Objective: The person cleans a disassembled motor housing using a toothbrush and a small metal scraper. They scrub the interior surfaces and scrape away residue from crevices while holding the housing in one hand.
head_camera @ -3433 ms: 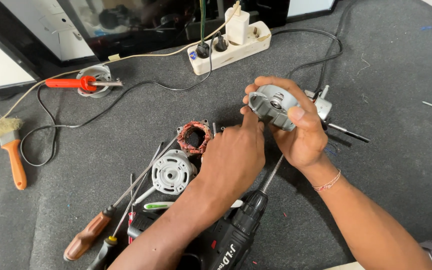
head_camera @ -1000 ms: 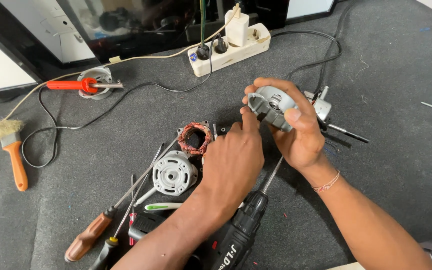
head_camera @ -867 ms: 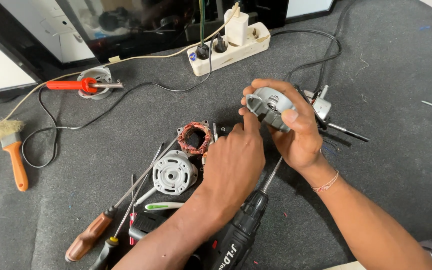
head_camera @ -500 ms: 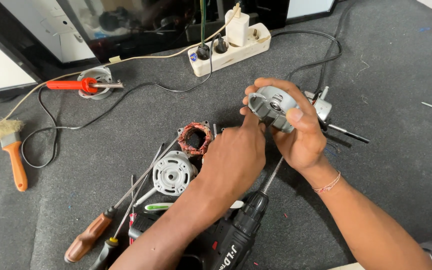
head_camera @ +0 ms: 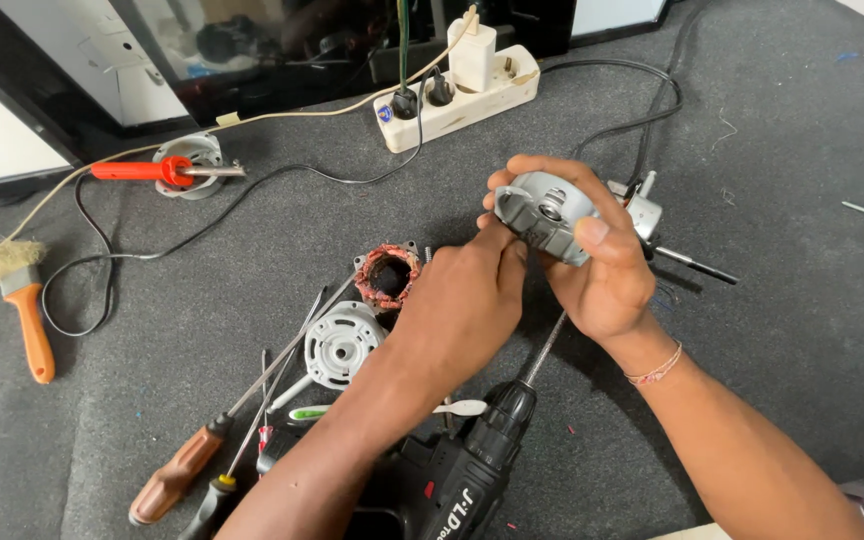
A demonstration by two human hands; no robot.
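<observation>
Right hand (head_camera: 607, 275): fingers curl over the top and thumb presses the front of a grey metal motor end cap (head_camera: 544, 212), holding it tilted above the mat.
Left hand (head_camera: 467, 305): fingers are drawn narrow, tips pinched against the lower left edge of the end cap; whether they hold a small part cannot be told.
End cap: round, with a bearing hole in its middle, raised off the grey mat (head_camera: 802, 300) between both hands.
Copper-wound stator (head_camera: 390, 276): lies on the mat just left of the left knuckles.
White round cover (head_camera: 342, 345): below the stator, beside the left wrist.
Cordless drill (head_camera: 462, 480): under the left forearm, its bit pointing up toward the right palm.
Screwdrivers (head_camera: 202, 470): well left of the forearm.
Power strip (head_camera: 457, 100): beyond the fingertips, holding two black plugs and a white adapter.
Soldering iron (head_camera: 152, 170): far left, resting in its stand.
</observation>
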